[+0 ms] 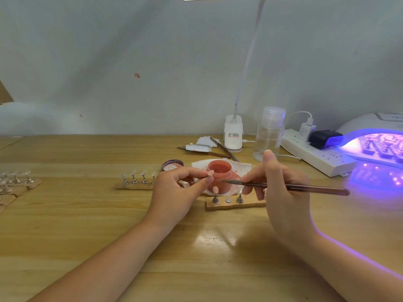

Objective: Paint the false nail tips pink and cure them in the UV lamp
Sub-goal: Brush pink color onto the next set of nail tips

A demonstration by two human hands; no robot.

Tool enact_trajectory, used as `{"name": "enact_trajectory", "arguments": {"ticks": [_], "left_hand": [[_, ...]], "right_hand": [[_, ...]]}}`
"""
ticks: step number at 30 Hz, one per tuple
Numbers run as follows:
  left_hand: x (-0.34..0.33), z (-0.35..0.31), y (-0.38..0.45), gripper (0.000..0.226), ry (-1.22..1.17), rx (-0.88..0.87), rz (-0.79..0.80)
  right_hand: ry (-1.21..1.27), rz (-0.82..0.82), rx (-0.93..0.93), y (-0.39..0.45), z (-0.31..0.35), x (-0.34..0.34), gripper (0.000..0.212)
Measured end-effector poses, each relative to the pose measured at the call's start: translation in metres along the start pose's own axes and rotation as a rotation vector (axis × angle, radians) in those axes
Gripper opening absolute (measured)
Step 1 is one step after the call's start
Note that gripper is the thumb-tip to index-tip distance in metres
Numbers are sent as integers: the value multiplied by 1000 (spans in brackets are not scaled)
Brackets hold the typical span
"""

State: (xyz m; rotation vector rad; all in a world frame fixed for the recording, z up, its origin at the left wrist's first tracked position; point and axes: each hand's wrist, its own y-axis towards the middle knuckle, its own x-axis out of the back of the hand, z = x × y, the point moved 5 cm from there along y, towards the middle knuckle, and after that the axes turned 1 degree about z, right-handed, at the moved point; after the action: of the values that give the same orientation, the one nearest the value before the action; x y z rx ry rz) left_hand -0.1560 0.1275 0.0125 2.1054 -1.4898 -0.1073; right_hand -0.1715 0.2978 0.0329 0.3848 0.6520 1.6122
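My left hand (176, 192) pinches a small stand with a pink-painted nail tip (210, 172) just in front of the open pink gel jar (219, 174). A thin brush (294, 187) lies in the grip of my right hand (281, 184), its tip pointing left toward that nail. Below the jar a wooden holder strip (233, 204) carries one pink nail (215, 190) and one clear one. A second strip (133, 185) to the left holds several unpainted tips. The UV lamp (375, 144) glows purple at the right, with stands inside.
The jar lid (172, 165) lies behind my left hand. A clear pump bottle (269, 134), a desk lamp base (233, 135), spare brushes (222, 149) and a power strip (316, 154) sit at the back. More strips of clear tips (15, 182) lie at the far left.
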Motion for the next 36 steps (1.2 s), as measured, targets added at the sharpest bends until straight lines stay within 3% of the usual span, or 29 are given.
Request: {"name": "enact_trajectory", "arguments": {"ticks": [10,15,21,27,33,36], "left_hand": [[-3,0,1,17,52,-106,25],[-2,1,1,24,41,-97,17],[-4,0,0,17,53,-97,44],[-4,-1,-1,21,54,-95,43],[-6,-1,-1,16,79,-97,61],[-6,-1,-1,16,79,-94,55]], "right_hand": [[-261,130,168,1,4,-9,33],[-132,89,85,0,-1,-1,47],[-216,122,173,3,6,-9,35],[-74,82,47,3,-3,-1,49],[-179,146,137,7,3,-9,34],[-123,118,76,5,-2,-4,42]]}}
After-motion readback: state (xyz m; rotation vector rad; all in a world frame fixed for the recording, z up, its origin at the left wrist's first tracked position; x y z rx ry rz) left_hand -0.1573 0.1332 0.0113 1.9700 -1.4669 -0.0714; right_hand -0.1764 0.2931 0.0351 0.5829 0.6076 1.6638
